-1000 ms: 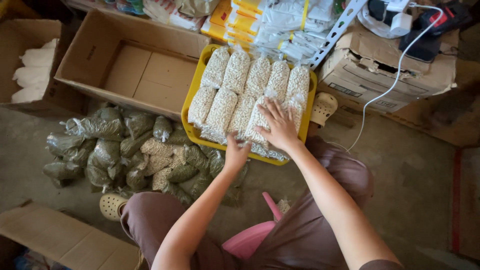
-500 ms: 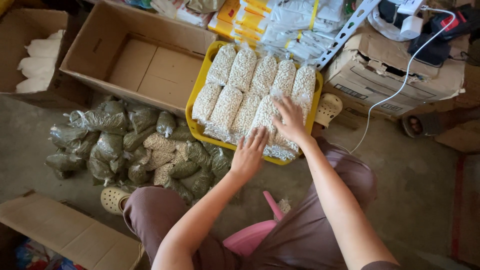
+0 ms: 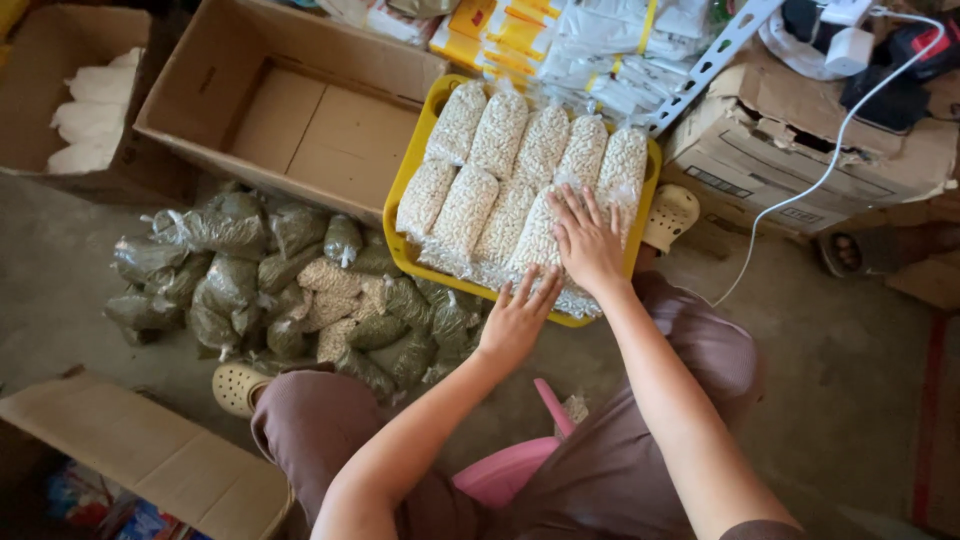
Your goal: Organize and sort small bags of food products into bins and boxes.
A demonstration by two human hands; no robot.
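Observation:
A yellow tray (image 3: pixel 410 190) on the floor holds several clear bags of pale beans (image 3: pixel 498 135) laid side by side in two rows. My right hand (image 3: pixel 588 240) lies flat, fingers spread, on the bags at the tray's near right corner. My left hand (image 3: pixel 518 318) is open with its fingertips touching the near edge of the bags, just left of the right hand. Neither hand grips anything.
A pile of greenish and beige bagged goods (image 3: pixel 290 290) lies left of the tray. An open, empty cardboard box (image 3: pixel 300 120) sits behind it, another box flap (image 3: pixel 140 450) at the near left. A box with a white cable (image 3: pixel 800 150) stands right. I sit on a pink stool (image 3: pixel 510 470).
My left hand has come forward to the tray's near edge and opened its fingers. My right hand has stayed flat on the near right bags.

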